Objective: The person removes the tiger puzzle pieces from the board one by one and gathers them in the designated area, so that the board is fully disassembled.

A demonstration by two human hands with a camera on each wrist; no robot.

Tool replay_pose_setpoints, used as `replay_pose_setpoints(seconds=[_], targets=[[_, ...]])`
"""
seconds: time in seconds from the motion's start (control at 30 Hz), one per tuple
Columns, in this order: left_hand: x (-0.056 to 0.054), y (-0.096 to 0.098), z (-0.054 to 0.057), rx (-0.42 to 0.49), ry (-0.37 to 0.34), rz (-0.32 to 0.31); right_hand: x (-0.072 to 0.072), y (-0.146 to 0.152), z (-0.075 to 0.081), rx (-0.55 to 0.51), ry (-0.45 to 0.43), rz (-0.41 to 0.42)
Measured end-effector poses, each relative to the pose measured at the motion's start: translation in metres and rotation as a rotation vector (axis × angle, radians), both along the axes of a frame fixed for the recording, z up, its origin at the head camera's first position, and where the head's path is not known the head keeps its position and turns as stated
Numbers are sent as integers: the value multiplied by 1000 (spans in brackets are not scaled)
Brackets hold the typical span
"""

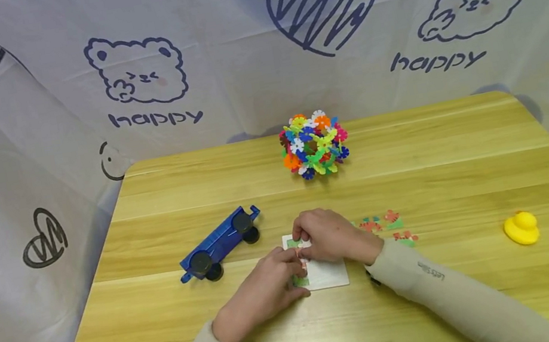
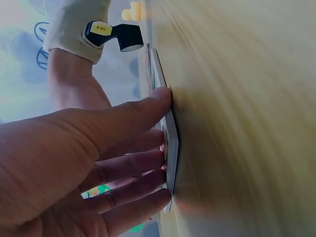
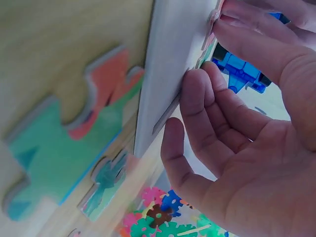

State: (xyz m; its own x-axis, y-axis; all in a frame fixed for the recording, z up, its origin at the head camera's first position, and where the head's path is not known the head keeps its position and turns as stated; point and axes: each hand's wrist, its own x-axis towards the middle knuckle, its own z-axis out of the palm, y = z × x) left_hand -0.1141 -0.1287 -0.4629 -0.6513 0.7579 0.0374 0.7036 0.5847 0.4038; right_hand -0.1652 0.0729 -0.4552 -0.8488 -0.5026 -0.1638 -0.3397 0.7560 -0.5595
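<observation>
A small white puzzle board (image 1: 330,276) lies on the table, with green and red puzzle pieces (image 1: 301,281) along its left side. My left hand (image 1: 266,284) rests at that side; in the left wrist view its thumb (image 2: 160,98) touches the board's near edge and its fairly straight fingers touch the top. Over the board's upper left, my right hand (image 1: 331,237) has thumb and curled fingers around a puzzle piece (image 3: 206,55), mostly hidden by the fingers. Loose puzzle pieces (image 1: 393,219) with red and green print lie right of the board, partly behind the right wrist.
A blue toy car (image 1: 218,244) with black wheels lies to the left. Behind the board stands a ball of colourful flower-shaped pieces (image 1: 315,145). A yellow rubber duck (image 1: 521,228) sits at the right. A white printed cloth (image 1: 235,68) hangs behind the wooden table.
</observation>
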Motion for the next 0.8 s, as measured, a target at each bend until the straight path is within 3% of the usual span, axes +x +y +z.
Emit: replay_pose_setpoints(seconds=[0.23,0.37,0.63,0.8], targets=[[1,3,2,-21,7,15,0,-3,3,56,-67,24],[2,3,1,-19,8,14,0,-2,3,31,-81,11],[2,3,3,-14,1,10,0,2,-1,-200,-159,-44],[2,3,4,-17,-4,14,0,8,6,-292,-145,-64]])
